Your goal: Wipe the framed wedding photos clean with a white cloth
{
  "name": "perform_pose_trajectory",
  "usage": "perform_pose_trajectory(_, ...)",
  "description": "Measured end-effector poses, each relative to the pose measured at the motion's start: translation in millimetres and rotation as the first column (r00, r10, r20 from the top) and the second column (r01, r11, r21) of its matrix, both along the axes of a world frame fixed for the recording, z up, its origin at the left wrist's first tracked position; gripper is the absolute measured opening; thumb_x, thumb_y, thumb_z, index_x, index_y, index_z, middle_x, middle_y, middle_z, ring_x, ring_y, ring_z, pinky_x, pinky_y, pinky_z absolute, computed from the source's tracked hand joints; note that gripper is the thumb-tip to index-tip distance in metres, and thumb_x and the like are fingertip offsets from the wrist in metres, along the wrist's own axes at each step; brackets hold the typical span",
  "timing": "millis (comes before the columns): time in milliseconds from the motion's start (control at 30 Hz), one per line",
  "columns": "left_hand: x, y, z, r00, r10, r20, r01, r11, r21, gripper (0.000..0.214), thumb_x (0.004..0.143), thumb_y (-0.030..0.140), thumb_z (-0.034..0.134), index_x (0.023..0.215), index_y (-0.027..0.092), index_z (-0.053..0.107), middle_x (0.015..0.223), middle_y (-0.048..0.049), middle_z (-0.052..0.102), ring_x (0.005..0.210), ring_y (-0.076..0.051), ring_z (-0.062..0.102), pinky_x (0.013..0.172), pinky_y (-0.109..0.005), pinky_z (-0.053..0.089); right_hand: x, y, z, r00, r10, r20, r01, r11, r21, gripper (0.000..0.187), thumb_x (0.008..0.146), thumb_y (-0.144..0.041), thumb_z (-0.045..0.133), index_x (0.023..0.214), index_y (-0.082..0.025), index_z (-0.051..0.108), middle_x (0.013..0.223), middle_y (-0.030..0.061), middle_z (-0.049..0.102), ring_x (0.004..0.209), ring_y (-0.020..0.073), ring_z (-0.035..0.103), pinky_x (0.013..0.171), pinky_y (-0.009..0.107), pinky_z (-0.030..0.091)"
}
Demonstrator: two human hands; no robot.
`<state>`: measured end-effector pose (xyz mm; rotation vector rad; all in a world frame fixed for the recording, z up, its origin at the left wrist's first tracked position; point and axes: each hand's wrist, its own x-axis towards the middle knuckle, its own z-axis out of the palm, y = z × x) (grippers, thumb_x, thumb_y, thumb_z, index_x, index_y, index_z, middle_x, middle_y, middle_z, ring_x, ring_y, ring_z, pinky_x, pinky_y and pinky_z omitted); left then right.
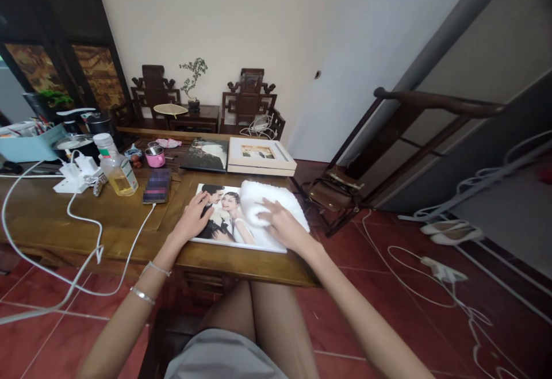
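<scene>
A large printed photograph of a couple (pixel 224 221) lies flat near the front edge of the wooden table (pixel 107 218). My left hand (pixel 194 215) rests open on the picture's left side, fingers spread flat. My right hand (pixel 282 224) presses on a fluffy white cloth (pixel 267 198) that covers the picture's right part; the fingers are bent over the cloth.
Behind the picture stand a white framed photo (pixel 260 156) and a dark photo album (pixel 206 154). To the left are a phone (pixel 157 186), a bottle of yellow liquid (pixel 116 166), a pink cup (pixel 154 156) and a power strip (pixel 75 177) with cables. A dark wooden rack (pixel 388 154) stands on the right.
</scene>
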<state>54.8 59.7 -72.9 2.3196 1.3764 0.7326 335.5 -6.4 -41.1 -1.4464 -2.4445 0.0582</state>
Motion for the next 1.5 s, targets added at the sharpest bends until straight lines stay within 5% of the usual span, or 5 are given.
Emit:
perform_pose_trajectory(267,0,1,-3.3,1.000,0.000,-0.024,0.002,0.998,0.058,0.046,0.095,0.032,0.037,0.138,0.016,0.048,0.151,-0.0123,0.037,0.143,-0.025,0.028,0.115,-0.049,0.026,-8,-102,26.0,0.994,0.106,-0.041,-0.112,0.977,-0.182,0.063,0.058,0.008,0.039,0.105,-0.019,0.071,0.144,0.0089,0.050,0.141,0.0297,0.033,0.114,0.055,0.030)
perform_pose_trajectory(667,-2,3,-3.5,1.000,-0.013,-0.020,0.014,0.999,0.053,0.047,0.095,0.032,0.040,0.137,0.014,0.049,0.150,-0.0133,0.039,0.142,-0.025,0.030,0.115,-0.049,0.028,6,55,-3.0,0.999,-0.031,-0.021,0.031,0.999,-0.019,0.048,0.072,0.001,0.047,0.115,-0.010,0.065,0.147,0.0199,0.043,0.143,0.0360,0.026,0.110,0.064,0.024)
perform_pose_trajectory(1067,1,5,-8.2,0.999,-0.018,-0.029,0.021,0.995,0.096,0.045,0.095,0.030,0.038,0.135,0.015,0.051,0.149,-0.0127,0.041,0.142,-0.025,0.030,0.115,-0.050,0.028,-1,-103,12.0,0.986,0.155,-0.060,-0.162,0.976,-0.145,0.057,0.058,0.005,0.041,0.100,-0.020,0.070,0.149,0.0068,0.043,0.145,0.0268,0.024,0.117,0.057,0.021)
perform_pose_trajectory(1400,-1,6,-8.7,1.000,-0.005,0.007,0.004,0.991,0.131,0.042,0.092,0.030,0.044,0.130,0.017,0.056,0.145,-0.0125,0.046,0.139,-0.026,0.036,0.114,-0.050,0.030,6,43,-1.4,0.999,-0.016,-0.042,0.013,0.996,-0.085,0.051,0.072,-0.002,0.045,0.119,-0.012,0.062,0.139,0.0197,0.053,0.144,0.0319,0.026,0.112,0.064,0.020)
perform_pose_trajectory(1500,-2,7,-10.5,1.000,-0.008,0.018,0.005,0.991,0.131,0.043,0.093,0.031,0.043,0.131,0.016,0.056,0.145,-0.0127,0.047,0.139,-0.025,0.036,0.115,-0.047,0.031,4,55,-3.8,0.999,-0.043,-0.025,0.041,0.998,-0.054,0.049,0.074,-0.003,0.045,0.120,-0.011,0.062,0.137,0.0214,0.054,0.144,0.0323,0.027,0.111,0.064,0.020)
